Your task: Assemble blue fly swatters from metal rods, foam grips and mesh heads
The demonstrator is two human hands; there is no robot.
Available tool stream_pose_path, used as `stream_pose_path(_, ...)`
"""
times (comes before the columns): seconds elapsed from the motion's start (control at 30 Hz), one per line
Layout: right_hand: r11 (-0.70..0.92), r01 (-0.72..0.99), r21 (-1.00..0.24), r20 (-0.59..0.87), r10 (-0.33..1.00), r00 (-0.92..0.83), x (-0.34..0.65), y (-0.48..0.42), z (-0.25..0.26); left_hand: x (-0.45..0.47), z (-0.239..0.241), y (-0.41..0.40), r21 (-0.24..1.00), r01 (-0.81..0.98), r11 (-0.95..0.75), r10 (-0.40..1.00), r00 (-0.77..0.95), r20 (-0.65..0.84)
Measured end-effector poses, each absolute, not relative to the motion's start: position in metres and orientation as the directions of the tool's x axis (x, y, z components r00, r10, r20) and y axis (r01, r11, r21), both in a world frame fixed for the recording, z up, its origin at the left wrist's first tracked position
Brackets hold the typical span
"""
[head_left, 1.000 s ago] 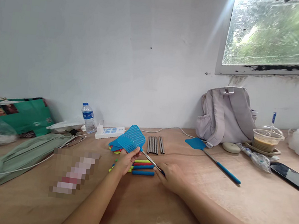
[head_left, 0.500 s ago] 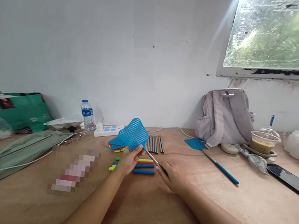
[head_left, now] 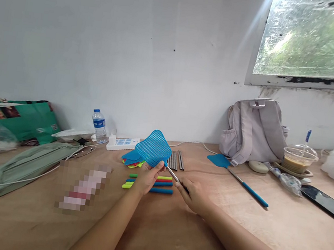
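My left hand [head_left: 146,178] pinches the base of a blue mesh fly swatter head [head_left: 153,148], held tilted above the wooden table [head_left: 263,232]. A thin metal rod [head_left: 173,174] runs from that head down to my right hand [head_left: 195,195], whose fingers are closed round the rod's lower end. Under the hands lie several coloured handle grips [head_left: 159,184], green, red, blue and yellow. Behind them sit a stack of swatter heads [head_left: 131,160] and a row of metal rods [head_left: 177,160].
A finished blue swatter [head_left: 240,179] lies to the right, in front of a grey backpack [head_left: 255,130]. A drink cup [head_left: 298,158], a dark tablet [head_left: 329,203], a water bottle [head_left: 98,125], a power strip [head_left: 121,143] and a green bag [head_left: 16,119] line the table's back and sides.
Both hands have lifted the blue swatter head slightly higher and turned it more upright. The grip on the head and rod stays the same.
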State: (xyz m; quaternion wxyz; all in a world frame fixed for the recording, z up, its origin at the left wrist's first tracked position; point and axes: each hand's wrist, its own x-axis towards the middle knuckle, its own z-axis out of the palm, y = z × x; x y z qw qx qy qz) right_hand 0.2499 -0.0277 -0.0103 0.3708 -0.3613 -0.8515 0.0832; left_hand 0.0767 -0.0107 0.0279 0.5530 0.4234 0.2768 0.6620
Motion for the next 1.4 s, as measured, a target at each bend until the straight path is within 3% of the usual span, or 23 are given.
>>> stream_pose_path(0.53, 0.686, 0.587, -0.430, 0.532, 0.718, -0.448, 0.252, -0.023, -0.010, 0.070, 0.029, -0.008, 0.932, -0.273, -0.239, 0.970, -0.027, 0.241)
stream_pose_path(0.73, 0.655, 0.657, -0.373, 0.436, 0.749, -0.499, 0.252, -0.020, -0.002, 0.066, 0.018, -0.001, 0.961, -0.016, -0.275, 0.958, -0.089, 0.272)
stream_pose_path(0.87, 0.632, 0.727, -0.267, 0.420, 0.756, -0.502, 0.265, -0.015, 0.007, 0.059, 0.012, 0.000, 0.891, 0.269, -0.365, 0.902, -0.137, 0.410)
stream_pose_path(0.97, 0.476, 0.859, -0.188, 0.489, 0.804, -0.339, 0.293, -0.001, 0.013, 0.056, 0.010, -0.001, 0.804, 0.446, -0.394, 0.871, -0.099, 0.482)
stream_pose_path(1.17, 0.042, 0.977, -0.208, 0.562, 0.823, 0.084, 0.377, 0.026, 0.013, 0.055, 0.007, 0.001, 0.725, 0.597, -0.344, 0.860, -0.109, 0.498)
stream_pose_path(1.4, -0.386, 0.894, -0.229, 0.279, 0.853, 0.440, 0.418, 0.035, -0.006, 0.052, 0.005, 0.003, 0.734, 0.632, -0.250, 0.876, -0.175, 0.449)
